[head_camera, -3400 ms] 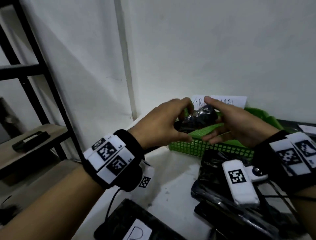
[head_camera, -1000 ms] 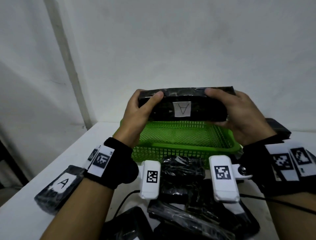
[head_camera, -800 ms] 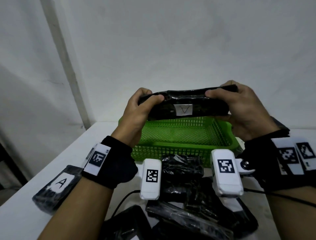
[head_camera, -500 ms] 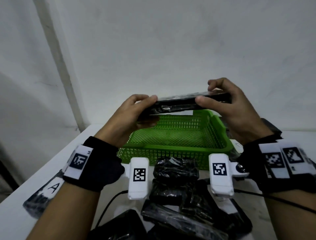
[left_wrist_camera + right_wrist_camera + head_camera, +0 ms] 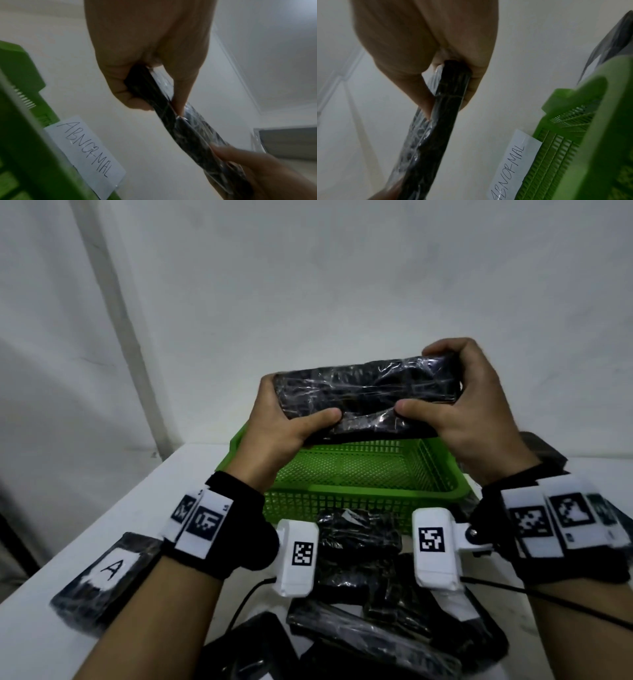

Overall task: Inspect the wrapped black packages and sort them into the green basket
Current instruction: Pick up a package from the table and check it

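Observation:
A flat black package (image 5: 366, 392) wrapped in clear film hangs above the green basket (image 5: 359, 494), its crinkled unlabelled face turned toward me. My left hand (image 5: 284, 419) grips its left end, thumb on the near face. My right hand (image 5: 459, 405) grips the right end the same way. In the left wrist view the package (image 5: 185, 129) runs edge-on between thumb and fingers. The right wrist view shows the same package (image 5: 436, 121) edge-on. The basket holds nothing that I can see.
Several wrapped black packages (image 5: 356, 546) lie piled on the white table in front of the basket. One marked "A" (image 5: 102, 573) lies at the left. A paper label reading "ABNORMAL" (image 5: 85, 151) is fixed behind the basket, against the wall.
Both hands have turned the package over above the basket: its "A" label faced me a second ago, then it went edge-on, and now the plain wrapped back faces me.

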`<state>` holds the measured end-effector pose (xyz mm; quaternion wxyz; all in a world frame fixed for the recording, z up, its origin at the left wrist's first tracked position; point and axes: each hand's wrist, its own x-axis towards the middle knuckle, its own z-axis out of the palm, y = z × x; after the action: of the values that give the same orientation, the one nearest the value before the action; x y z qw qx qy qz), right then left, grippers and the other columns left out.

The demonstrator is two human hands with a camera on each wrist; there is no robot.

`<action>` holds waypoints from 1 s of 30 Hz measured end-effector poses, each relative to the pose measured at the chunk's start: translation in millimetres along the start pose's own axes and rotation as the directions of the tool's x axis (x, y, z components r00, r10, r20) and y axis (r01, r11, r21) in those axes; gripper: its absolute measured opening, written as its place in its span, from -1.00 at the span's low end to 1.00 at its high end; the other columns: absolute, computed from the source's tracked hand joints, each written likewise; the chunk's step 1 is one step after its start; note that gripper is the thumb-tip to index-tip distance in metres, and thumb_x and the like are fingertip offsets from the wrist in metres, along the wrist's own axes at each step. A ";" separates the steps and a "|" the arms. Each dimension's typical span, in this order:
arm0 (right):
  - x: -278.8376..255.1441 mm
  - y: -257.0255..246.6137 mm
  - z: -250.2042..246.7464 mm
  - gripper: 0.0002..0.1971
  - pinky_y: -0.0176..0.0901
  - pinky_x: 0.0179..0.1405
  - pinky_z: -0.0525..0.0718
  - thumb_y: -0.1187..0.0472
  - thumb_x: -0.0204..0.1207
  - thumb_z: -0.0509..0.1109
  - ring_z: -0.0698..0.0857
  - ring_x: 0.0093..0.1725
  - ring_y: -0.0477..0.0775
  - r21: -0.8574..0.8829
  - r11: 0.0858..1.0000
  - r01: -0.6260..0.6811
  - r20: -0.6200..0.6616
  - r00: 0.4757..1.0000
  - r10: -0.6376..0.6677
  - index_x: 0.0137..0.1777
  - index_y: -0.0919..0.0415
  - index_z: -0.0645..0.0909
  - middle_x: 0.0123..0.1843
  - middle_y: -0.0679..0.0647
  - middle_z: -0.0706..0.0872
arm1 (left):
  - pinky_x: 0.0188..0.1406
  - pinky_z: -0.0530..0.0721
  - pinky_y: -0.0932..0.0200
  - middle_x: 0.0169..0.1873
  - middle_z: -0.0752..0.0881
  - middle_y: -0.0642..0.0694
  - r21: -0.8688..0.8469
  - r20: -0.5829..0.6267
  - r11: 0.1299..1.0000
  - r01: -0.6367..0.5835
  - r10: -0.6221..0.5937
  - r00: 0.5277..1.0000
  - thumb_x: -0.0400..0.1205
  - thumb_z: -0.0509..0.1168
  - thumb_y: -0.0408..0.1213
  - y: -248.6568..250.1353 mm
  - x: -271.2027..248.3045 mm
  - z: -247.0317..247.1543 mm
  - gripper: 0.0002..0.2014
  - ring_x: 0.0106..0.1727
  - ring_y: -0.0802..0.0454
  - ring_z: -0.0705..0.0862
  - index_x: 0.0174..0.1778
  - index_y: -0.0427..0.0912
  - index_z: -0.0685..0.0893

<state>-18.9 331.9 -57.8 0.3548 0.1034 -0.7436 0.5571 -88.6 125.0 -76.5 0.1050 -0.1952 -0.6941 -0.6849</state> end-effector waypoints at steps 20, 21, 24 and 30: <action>2.1 4.9 -6.2 -0.51 -0.16 0.19 0.69 -0.08 0.38 0.62 0.70 0.11 -0.15 -0.210 0.977 0.025 -0.032 0.999 -0.032 0.28 -0.04 0.63 0.15 -0.02 0.69 | -0.07 0.64 -0.04 -0.15 0.62 0.08 -0.042 0.042 0.998 -0.052 0.054 0.998 0.53 0.52 -0.04 2.3 3.7 2.9 -0.60 -0.12 0.07 0.65 0.05 0.07 0.40; 2.6 3.0 -7.4 -0.59 -0.17 0.11 0.73 -0.04 0.43 0.61 0.71 0.00 -0.19 -0.150 0.988 0.020 -0.055 0.998 -0.029 0.24 -0.01 0.65 0.06 -0.06 0.71 | -0.08 0.60 -0.04 -0.15 0.60 0.01 -0.076 0.070 0.996 -0.053 0.058 0.996 0.46 0.56 -0.05 1.5 4.1 2.3 -0.58 -0.11 0.02 0.63 0.00 0.10 0.41; 3.2 1.3 -6.2 -0.71 -0.05 0.06 0.81 0.15 0.49 0.60 0.73 -0.11 -0.15 -0.093 0.995 0.035 -0.075 0.996 -0.042 0.18 0.04 0.68 -0.05 -0.06 0.72 | -0.21 0.53 0.15 -0.14 0.47 -0.18 -0.166 0.118 0.984 -0.070 0.090 0.989 0.36 0.58 -0.14 3.7 3.7 3.6 -0.56 -0.10 -0.06 0.53 -0.09 0.05 0.41; 3.9 9.3 -3.2 -0.73 -0.14 -0.13 0.71 0.34 0.45 0.60 0.61 -0.28 -0.18 -0.031 0.996 0.082 -0.119 0.989 -0.086 0.02 0.05 0.63 -0.24 -0.10 0.62 | -0.22 0.50 0.18 -0.30 0.44 0.00 -0.167 0.072 0.978 -0.124 0.138 0.988 0.37 0.56 -0.24 3.0 0.0 13.0 -0.57 -0.19 -0.01 0.45 -0.14 -0.03 0.37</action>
<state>-25.5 339.0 -62.0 0.4233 0.0964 -0.7232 0.5372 -85.7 137.8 -74.4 0.1048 -0.2766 -0.6256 -0.7219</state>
